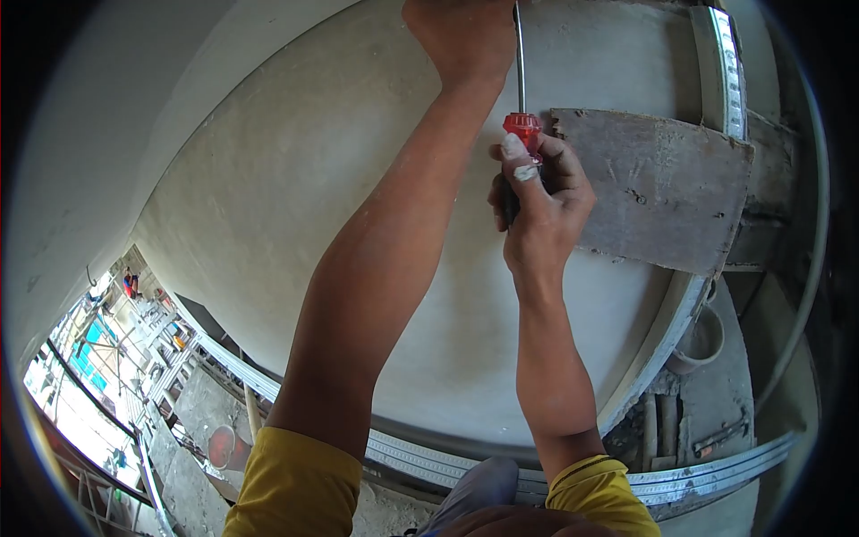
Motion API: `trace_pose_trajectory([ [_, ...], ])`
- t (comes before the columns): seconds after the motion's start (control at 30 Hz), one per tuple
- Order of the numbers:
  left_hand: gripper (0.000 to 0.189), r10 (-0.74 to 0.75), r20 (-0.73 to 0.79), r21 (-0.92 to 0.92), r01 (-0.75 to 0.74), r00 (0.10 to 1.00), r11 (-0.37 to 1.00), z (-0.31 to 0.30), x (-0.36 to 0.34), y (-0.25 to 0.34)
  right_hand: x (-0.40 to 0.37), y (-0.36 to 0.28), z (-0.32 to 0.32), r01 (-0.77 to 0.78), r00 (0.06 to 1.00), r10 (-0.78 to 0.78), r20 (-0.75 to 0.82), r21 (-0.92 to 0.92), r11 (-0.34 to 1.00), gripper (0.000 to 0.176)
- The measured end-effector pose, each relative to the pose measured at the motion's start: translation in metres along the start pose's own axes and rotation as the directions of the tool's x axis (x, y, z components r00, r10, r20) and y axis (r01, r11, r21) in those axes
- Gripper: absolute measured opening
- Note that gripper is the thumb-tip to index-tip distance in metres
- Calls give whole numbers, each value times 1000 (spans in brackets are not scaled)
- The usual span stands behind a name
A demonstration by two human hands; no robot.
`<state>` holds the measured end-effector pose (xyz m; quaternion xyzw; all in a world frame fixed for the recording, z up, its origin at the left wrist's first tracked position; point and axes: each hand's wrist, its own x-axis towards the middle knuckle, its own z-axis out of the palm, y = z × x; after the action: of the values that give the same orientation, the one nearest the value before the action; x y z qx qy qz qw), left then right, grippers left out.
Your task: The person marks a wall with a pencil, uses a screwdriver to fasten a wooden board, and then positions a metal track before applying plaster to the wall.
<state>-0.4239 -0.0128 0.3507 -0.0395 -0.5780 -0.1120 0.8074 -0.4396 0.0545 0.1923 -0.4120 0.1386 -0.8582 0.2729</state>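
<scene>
My right hand (544, 183) is wrapped round the red and black handle of a screwdriver (521, 123), thumb along its side. White residue marks the thumb and a finger. The screwdriver's metal shaft points up, and its tip runs to the top edge of the view. Beside the shaft, my left hand (465, 36) is raised at the top edge; its fingers are cut off, so their hold cannot be seen. Both arms reach across a smooth grey plastered surface (385, 170). A rough brownish board (649, 192) lies on that surface, just right of my right hand.
Perforated metal strips (420, 452) curve round the surface's lower edge, and another metal strip (727, 72) stands at upper right. A bucket (696, 345) sits at right, with a reddish bucket (228, 446) at lower left. A person (131, 283) and scaffolding appear far left.
</scene>
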Motion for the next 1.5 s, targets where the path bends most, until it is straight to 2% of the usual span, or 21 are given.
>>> trace_pose_trajectory([
  [0.03, 45, -7, 0, -5, 7, 1000, 1000, 0, -1, 0, 1, 5, 0, -1, 1000, 1, -5, -5, 1000, 28],
  [0.1, 45, -28, -2, -4, 28, 1000, 1000, 0, -1, 1, 1, 21, 3, 333, 935, -354, -21, -290, 897, 32],
  [0.23, 45, -16, -6, 10, 16, 1000, 1000, -1, 1, 1, -5, 18, 5, 358, 920, -391, -16, -370, 857, 39],
  [0.3, 45, -34, 11, -6, 34, 999, 999, -1, 1, 2, 0, 26, 0, 578, 691, -715, 110, -678, 454, 39],
  [0.43, 45, -99, 52, -50, 102, 994, 994, -3, 1, 1, 9, 33, 0, 613, 554, -822, 134, -734, 293, 32],
  [0.5, 45, -72, 57, -81, 76, 996, 994, -5, 4, -4, 10, 30, -2, 598, 694, -709, 128, -650, 468, 30],
  [0.53, 45, -45, 63, -107, 52, 997, 993, -4, 4, -3, 8, 24, -2, 596, 691, -713, 122, -653, 467, 30],
  [0.57, 45, -45, 66, -108, 52, 997, 993, -4, 3, -2, 2, 16, 0, 413, 897, -442, -14, -330, 849, 30],
  [0.6, 45, -68, 61, -81, 73, 996, 994, -4, 2, -1, -1, 11, 1, 89, 996, -89, -6, 69, 994, 29],
  [0.77, 47, -38, 39, -136, 43, 998, 990, -2, 3, -1, 3, 15, -3, -55, 989, 7, 146, 325, 944, 36],
  [0.93, 47, -136, 32, -80, 138, 990, 987, -2, 4, 3, -5, 29, 15, 353, 932, -357, -65, -62, 934, 48],
  [0.97, 47, -138, 34, -78, 140, 990, 987, -3, 3, 3, 2, 38, 10, 501, 837, -545, -46, -333, 799, 42],
  [1.0, 47, -154, 43, -68, 156, 987, 985, -3, 4, 3, 2, 42, 8, 502, 837, -546, -49, -332, 799, 42],
  [1.07, 47, -176, 53, -55, 179, 983, 982, -5, 3, 1, -1, 42, 8, 609, 653, -756, 50, -629, 484, 38],
  [1.2, 47, -129, 76, -134, 138, 989, 981, -6, 5, -8, 1, 40, 6, 647, 573, -817, 63, -646, 404, 34],
  [1.23, 47, -93, 76, -219, 108, 993, 970, -4, 7, -6, -4, 33, 9, 529, 789, -612, -58, -443, 724, 32],
  [1.27, 47, -97, 86, -220, 114, 992, 969, -3, 6, -6, -8, 26, 10, 303, 940, -325, -102, -187, 935, 31],
  [1.3, 47, -87, 69, -153, 97, 994, 984, -4, 5, -6, -8, 22, 10, 185, 983, -180, -47, 146, 972, 30],
  [1.33, 47, -73, 52, -84, 77, 996, 993, -4, 5, -4, -6, 22, 5, 187, 982, -182, -49, 147, 971, 30],
  [1.4, 47, -94, 71, -107, 102, 993, 989, -4, 5, 0, -1, 24, -5, -160, 969, -7, 248, 644, 748, 30],
  [1.5, 47, -120, 88, -157, 132, 989, 979, -4, 7, -5, 0, 19, -2, -156, 973, 12, 229, 621, 768, 33],
])
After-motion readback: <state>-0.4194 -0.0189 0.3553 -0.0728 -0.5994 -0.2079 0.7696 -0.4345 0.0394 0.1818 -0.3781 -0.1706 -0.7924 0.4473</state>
